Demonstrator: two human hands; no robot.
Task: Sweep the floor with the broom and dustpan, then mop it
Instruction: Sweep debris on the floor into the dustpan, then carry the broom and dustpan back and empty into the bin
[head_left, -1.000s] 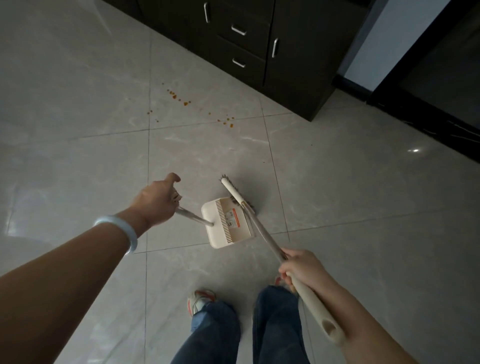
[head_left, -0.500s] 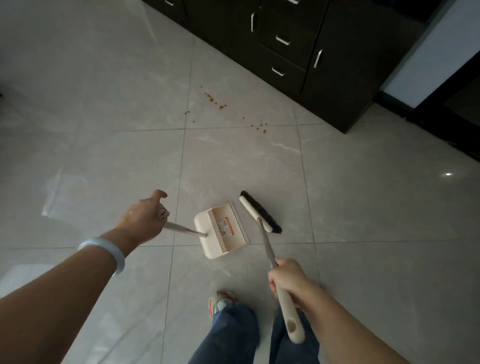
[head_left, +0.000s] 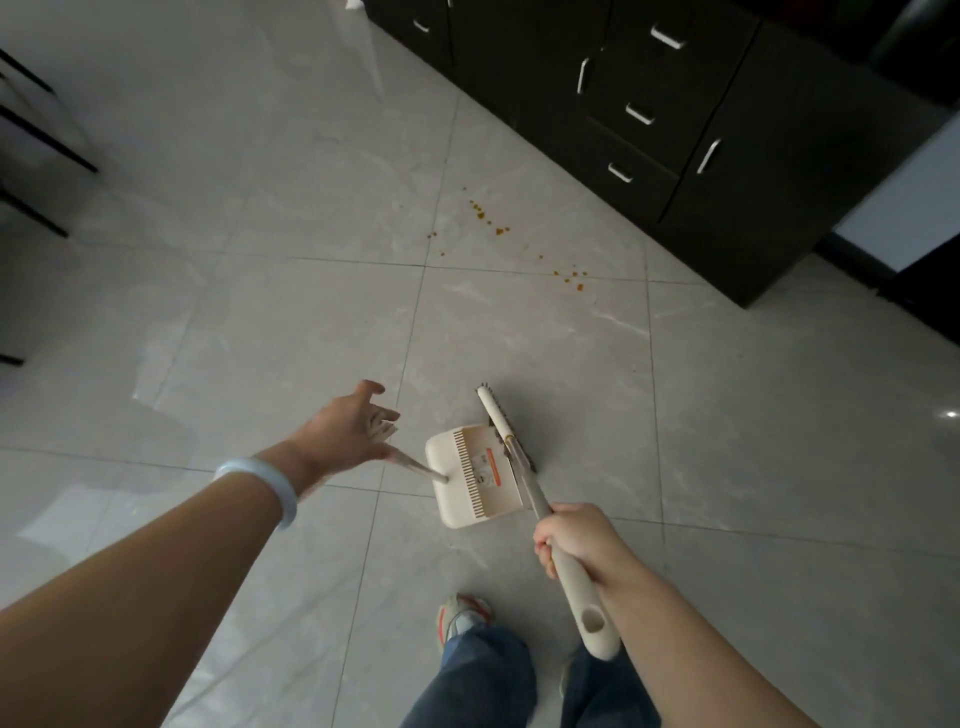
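At the bottom of the frame two legs in blue jeans (head_left: 478, 675) stand on the floor (head_left: 260, 312), with a sneaker (head_left: 460, 616) showing orange trim just above the left cuff. The right hand (head_left: 574, 538), lower right of centre, is curled firmly around the cream grip of the broom (head_left: 524, 473), whose handle end with its hanging hole points back toward the bottom edge. The shaft runs up and left from that hand to the broom head, which lies just beside the right edge of the dustpan (head_left: 475, 475), dark bristles facing right.

The dustpan sits near the centre of the frame, cream, with a comb of teeth and an orange-edged label inside. Its thin metal handle slants left into the left hand (head_left: 345, 431), which is blurred; the thumb sticks up and the fingers seem spread around the handle top, though how tightly they grip it cannot be told. A pale bangle (head_left: 260, 486) rings that wrist.

The floor is large glossy grey tile with faint marbling and thin dark grout lines, catching soft window glare at the left. Farther up, right of centre, orange crumbs (head_left: 491, 221) lie scattered in two loose clusters across a grout line. Beyond them a dark cabinet (head_left: 727, 130) with silver pulls runs diagonally across the upper right. Thin black furniture legs (head_left: 47, 150) show at the upper left edge.
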